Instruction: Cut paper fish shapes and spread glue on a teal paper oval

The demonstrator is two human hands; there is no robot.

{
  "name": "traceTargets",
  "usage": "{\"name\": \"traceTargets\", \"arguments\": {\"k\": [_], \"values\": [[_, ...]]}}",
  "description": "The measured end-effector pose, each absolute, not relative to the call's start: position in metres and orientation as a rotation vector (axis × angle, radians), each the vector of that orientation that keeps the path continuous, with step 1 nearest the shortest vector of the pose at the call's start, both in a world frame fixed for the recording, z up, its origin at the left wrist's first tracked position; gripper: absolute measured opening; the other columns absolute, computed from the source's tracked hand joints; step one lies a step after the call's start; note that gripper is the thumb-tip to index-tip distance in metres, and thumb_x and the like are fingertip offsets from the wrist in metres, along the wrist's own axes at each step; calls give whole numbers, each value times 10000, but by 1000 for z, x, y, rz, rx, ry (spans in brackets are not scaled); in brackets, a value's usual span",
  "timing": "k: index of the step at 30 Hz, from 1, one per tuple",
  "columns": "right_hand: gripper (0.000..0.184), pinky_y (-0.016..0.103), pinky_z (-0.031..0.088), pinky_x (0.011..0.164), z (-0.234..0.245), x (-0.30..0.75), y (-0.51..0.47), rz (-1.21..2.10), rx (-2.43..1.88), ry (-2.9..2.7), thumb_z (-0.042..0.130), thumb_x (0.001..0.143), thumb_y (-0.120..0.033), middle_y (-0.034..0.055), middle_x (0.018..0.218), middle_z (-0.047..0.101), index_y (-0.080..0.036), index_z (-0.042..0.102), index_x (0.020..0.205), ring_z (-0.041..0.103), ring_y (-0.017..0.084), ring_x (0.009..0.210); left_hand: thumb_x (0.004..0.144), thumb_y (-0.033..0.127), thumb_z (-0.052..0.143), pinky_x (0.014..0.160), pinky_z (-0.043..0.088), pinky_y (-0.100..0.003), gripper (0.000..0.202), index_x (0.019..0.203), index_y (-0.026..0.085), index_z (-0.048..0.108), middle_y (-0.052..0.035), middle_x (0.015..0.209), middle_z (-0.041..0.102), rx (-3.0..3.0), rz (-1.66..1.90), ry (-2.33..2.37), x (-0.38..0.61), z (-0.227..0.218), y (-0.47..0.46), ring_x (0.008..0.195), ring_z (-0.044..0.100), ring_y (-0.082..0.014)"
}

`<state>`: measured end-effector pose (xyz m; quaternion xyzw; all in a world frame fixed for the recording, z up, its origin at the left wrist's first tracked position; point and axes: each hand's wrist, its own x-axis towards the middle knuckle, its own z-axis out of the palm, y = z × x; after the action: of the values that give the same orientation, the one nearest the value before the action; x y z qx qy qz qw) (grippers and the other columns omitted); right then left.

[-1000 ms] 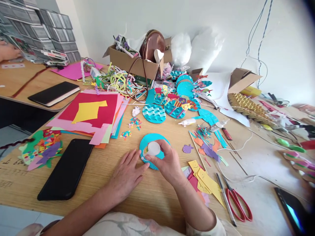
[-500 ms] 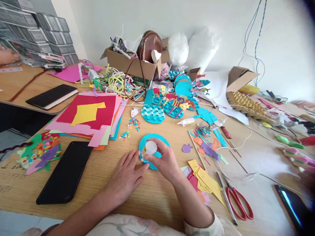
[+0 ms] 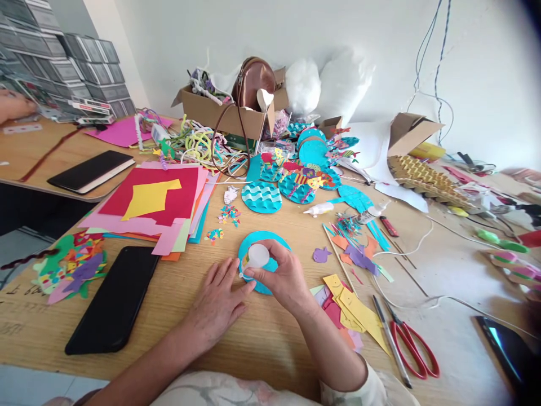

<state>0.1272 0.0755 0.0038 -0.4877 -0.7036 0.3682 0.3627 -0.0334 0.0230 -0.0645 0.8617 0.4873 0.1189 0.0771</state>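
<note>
A round blue disc (image 3: 246,243) lies flat on the table in front of me. My right hand (image 3: 287,276) is closed around a small white glue bottle (image 3: 257,256), tipped with its base up and its nozzle at the disc's left rim. My left hand (image 3: 217,301) rests on the table with fingers spread, fingertips at the disc's lower left edge. Beyond the disc are small heaps of coloured paper bits (image 3: 229,214) and a white paper cutout (image 3: 230,194). To the right lies a purple fish shape (image 3: 322,255).
Stacked coloured paper (image 3: 114,197) and a black phone (image 3: 112,301) are at left. Red-handled scissors (image 3: 414,349), a pen (image 3: 391,338) and yellow strips (image 3: 353,304) lie at right. Decorated blue discs (image 3: 262,197) and a cardboard box (image 3: 220,115) stand behind. Another person's hand (image 3: 14,107) shows far left.
The glue bottle has shifted very slightly left along the disc's rim, with my right hand. My left hand stays in place. The whole view has tilted a little.
</note>
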Motion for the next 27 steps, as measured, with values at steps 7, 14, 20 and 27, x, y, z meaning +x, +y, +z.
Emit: {"name": "traceTargets", "arguments": {"k": [7, 14, 20, 27], "values": [[194, 235, 433, 625, 0, 128, 77, 941, -1283, -1809, 693, 674, -302, -20, 737, 633, -203, 572, 789, 567, 150, 687, 766, 187, 632, 961, 322, -557, 402, 1153, 271, 564, -123, 1294, 456, 2628, 448, 1464, -32, -58, 20, 1239, 347, -344], [188, 239, 414, 610, 3, 125, 80, 934, -1291, -1794, 681, 665, -327, -31, 667, 592, -200, 547, 699, 541, 145, 650, 819, 139, 527, 965, 376, -405, 320, 1137, 169, 535, -73, 1114, 606, 2603, 541, 1277, -26, -52, 8, 1067, 517, -218], [192, 233, 406, 595, 4, 123, 79, 921, -1280, -1794, 685, 660, -326, -31, 666, 597, -199, 546, 694, 541, 140, 632, 834, 247, 546, 991, 326, -398, 389, 1208, 162, 479, -65, 1200, 584, 2634, 459, 1299, -22, -58, 5, 1113, 496, -218], [206, 210, 385, 545, -2, 120, 79, 820, -1265, -1841, 699, 648, -294, -49, 624, 563, -205, 514, 639, 514, 122, 588, 827, 284, 562, 995, 312, -398, 418, 1215, 162, 470, -60, 1204, 573, 2605, 402, 1335, -20, -54, 4, 1129, 477, -229]]}}
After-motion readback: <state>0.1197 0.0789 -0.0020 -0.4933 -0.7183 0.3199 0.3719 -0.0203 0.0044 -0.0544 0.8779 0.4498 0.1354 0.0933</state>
